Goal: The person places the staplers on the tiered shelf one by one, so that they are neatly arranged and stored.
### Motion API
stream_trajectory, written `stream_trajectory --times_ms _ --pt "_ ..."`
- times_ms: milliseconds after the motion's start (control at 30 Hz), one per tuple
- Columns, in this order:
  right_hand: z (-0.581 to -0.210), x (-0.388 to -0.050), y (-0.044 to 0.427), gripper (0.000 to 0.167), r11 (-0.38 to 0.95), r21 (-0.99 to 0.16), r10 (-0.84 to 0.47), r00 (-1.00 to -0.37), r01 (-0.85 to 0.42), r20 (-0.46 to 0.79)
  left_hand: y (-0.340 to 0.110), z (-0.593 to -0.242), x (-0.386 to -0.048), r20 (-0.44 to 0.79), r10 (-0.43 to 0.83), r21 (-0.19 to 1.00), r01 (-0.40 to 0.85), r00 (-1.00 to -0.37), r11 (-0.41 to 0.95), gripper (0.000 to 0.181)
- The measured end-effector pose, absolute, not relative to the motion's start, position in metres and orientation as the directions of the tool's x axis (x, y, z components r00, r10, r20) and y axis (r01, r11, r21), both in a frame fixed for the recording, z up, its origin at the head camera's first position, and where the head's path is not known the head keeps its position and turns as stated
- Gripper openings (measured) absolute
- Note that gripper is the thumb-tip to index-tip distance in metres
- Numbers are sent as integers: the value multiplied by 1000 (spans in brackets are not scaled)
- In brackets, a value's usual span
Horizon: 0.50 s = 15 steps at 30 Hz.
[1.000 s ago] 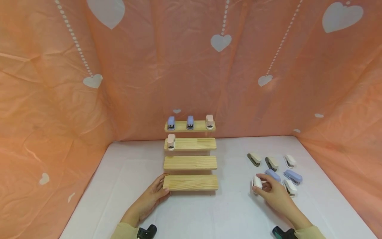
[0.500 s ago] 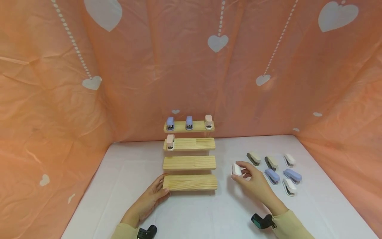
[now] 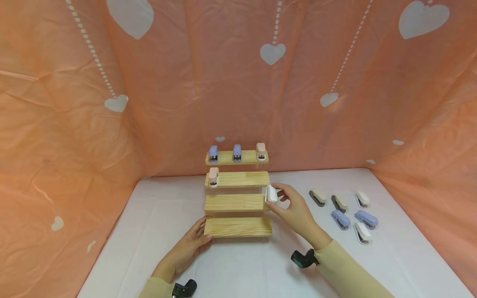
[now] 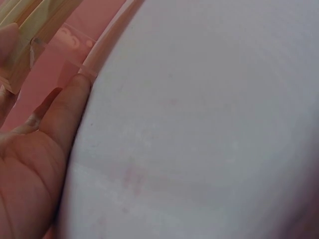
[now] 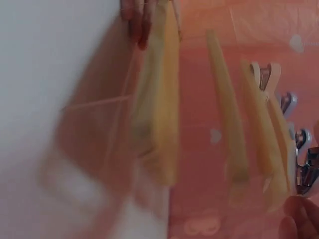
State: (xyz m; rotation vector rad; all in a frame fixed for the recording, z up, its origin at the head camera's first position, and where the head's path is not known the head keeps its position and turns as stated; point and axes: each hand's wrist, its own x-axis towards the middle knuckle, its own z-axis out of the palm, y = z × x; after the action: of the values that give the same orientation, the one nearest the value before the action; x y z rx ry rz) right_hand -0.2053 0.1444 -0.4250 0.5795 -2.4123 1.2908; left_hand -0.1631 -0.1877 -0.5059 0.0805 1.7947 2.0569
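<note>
My right hand (image 3: 296, 209) pinches a white mini stapler (image 3: 271, 193) between thumb and fingers, beside the right end of the second-lowest board of a stepped wooden rack. In the right wrist view only fingertips (image 5: 299, 219) and dark metal parts of the stapler (image 5: 309, 167) show at the edge. My left hand (image 3: 186, 250) grips the left end of the lowest board (image 3: 238, 227), thumb at the front. The top board (image 3: 225, 158) bears two lavender staplers (image 3: 237, 153) and a pink one (image 3: 261, 152). Another pink stapler (image 3: 213, 176) stands at the left of the board below.
On the white tabletop at right lie several more staplers: beige ones (image 3: 317, 198), lavender ones (image 3: 340, 219) and white ones (image 3: 362, 233). An orange cloth (image 3: 186, 103) with pale hearts encloses the back and sides. The rack's supports look transparent.
My right hand has carried the white stapler left and away from me, from beside the loose staplers to the rack. My left hand keeps its hold on the lowest board.
</note>
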Motion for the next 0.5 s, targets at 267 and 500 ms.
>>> stream_trajectory --times_ms 267,500 --pt "-408 -224 112 53 451 -686 -238 -818 -571 524 -189 -507 -164 -222 351 960 -267 -910 -85 79" --pt "-404 -239 89 52 413 -738 -251 -846 -534 471 -189 -507 -164 -216 345 960 -264 -914 -98 76"
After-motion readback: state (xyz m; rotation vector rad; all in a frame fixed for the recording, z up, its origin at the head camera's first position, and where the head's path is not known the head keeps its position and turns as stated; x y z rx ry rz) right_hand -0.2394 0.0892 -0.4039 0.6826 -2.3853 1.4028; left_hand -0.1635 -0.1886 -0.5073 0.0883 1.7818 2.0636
